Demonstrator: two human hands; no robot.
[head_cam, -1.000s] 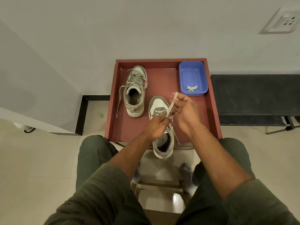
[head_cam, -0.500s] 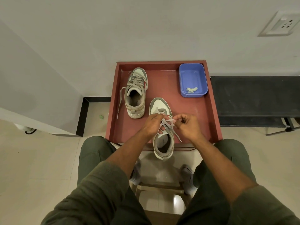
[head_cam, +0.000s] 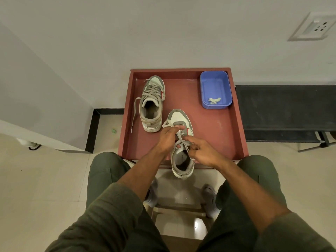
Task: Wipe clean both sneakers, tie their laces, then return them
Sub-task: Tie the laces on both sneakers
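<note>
Near grey-and-white sneaker (head_cam: pixel 181 142) hangs off the red-brown tray's (head_cam: pixel 238 124) front edge, handy for tying: left hand (head_cam: pixel 168 137) pinches a lace loop, right hand's (head_cam: pixel 201 151) fingers hook the grey lace (head_cam: pixel 179 134).

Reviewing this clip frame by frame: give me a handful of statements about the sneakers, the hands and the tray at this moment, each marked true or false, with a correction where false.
1. Both hands work the laces of the near sneaker. True: the left hand and right hand both pinch its laces.
2. The far sneaker has a tied bow. False: one lace end trails loose down its left side.
3. The blue tub sits in the tray's far right corner. True.
4. The blue tub is empty. False: a small pale scrap lies in it.
5. The near sneaker lies wholly inside the red tray. False: its heel overhangs the near edge.
</note>
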